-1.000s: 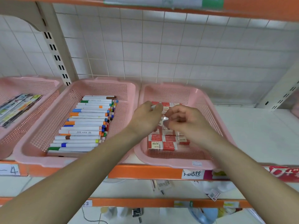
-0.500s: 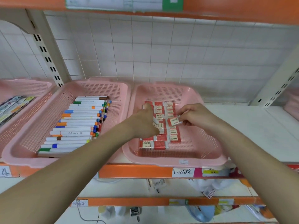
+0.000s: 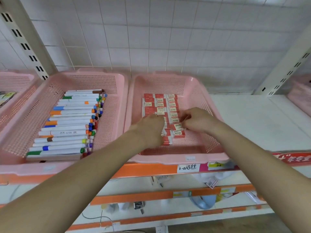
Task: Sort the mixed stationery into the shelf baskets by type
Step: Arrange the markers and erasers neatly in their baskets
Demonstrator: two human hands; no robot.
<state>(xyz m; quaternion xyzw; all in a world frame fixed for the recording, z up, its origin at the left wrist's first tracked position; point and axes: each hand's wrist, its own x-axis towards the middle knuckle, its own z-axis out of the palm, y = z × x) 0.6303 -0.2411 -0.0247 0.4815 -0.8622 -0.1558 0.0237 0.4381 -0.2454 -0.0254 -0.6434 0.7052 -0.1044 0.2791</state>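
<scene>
Several small red-and-cream erasers (image 3: 159, 105) lie in neat columns inside a pink mesh basket (image 3: 198, 91) on the shelf. My left hand (image 3: 151, 126) lies over the left and middle columns, fingers bent down onto them and hiding the erasers beneath. My right hand (image 3: 196, 121) pinches one eraser (image 3: 176, 126) at the near end of the right column, slightly askew. A second pink basket (image 3: 111, 115) to the left holds a row of several white markers (image 3: 70, 121) with coloured caps.
A third pink basket (image 3: 15, 84) with flat packets sits at the far left, a fourth (image 3: 301, 96) at the far right edge. White bare shelf (image 3: 252, 120) stretches right of the eraser basket. Slotted uprights (image 3: 25, 39) flank the bay. Lower shelves hold clutter.
Both hands have dropped from above the basket down onto the erasers. The right hand has brought its eraser down to the near end of the right column. The view has tilted downward.
</scene>
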